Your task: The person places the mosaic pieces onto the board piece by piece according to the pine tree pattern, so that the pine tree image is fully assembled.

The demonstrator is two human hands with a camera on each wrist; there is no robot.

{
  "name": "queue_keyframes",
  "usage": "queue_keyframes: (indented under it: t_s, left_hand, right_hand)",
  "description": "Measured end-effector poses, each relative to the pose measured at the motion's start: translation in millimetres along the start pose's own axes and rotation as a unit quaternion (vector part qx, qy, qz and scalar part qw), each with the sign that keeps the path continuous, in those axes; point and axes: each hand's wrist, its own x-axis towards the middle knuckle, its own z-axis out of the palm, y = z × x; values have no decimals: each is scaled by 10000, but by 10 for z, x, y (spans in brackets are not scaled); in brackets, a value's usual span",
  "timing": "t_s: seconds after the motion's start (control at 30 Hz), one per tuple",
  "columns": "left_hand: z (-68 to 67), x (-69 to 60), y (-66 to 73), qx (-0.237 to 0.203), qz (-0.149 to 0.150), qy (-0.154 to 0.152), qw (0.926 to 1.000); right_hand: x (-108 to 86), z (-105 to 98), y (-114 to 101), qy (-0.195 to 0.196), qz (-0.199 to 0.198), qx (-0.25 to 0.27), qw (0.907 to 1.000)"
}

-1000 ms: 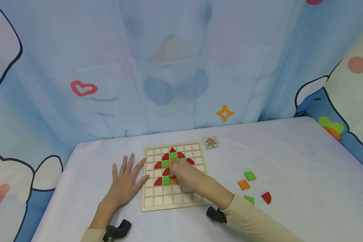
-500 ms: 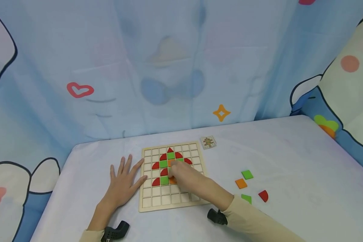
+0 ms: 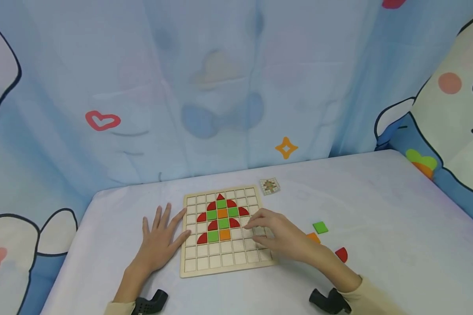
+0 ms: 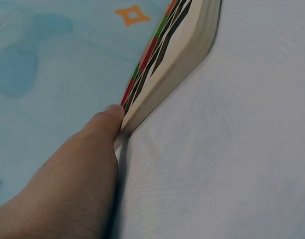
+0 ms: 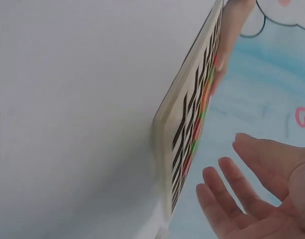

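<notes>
A square wooden grid board [image 3: 205,262] lies on the table, with red, green and orange tiles set in its cells in a tree-like pattern. My left hand [image 3: 159,240] lies with spread fingers at the board's left edge. In the left wrist view, the thumb [image 4: 105,124] touches the board's edge [image 4: 167,84]. Over the right side of the board hovers my right hand [image 3: 280,232], its fingers loosely bent and nothing between them. The right wrist view shows the same hand [image 5: 262,194] apart from the board [image 5: 165,134], fingers and thumb spread.
Right of the board lie a green square tile [image 3: 320,227], a partly covered orange tile [image 3: 313,237] and a red quarter-round tile [image 3: 341,254]. A small pattern card [image 3: 270,186] rests by the board's top right corner. A blue printed curtain [image 3: 220,100] hangs behind the table.
My right hand has lifted off the tiles and moved right, its fingers opening. A red tile and a green tile beside it now show in the board's middle. The left hand stays at the edge.
</notes>
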Motion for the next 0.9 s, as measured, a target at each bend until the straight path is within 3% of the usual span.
queue_keyframes:
  t_s: [0.2, 0.4, 0.63, 0.9]
  left_hand:
    - [35, -9, -8, -52, -8, -51, 10000]
    - [19, 0, -1, 6, 18, 34, 10000]
    - [-1, 13, 7, 9, -14, 9, 10000]
    - [22, 10, -11, 29, -16, 19, 10000]
  right_hand:
    - [-286, -308, 283, 429, 307, -530, 9972]
    - [-531, -567, 562, 628, 1023, -901, 9887]
    - [-701, -669, 738, 608, 1334, -1094, 9831]
    - [-733, -727, 830, 456, 1609, -955, 9813]
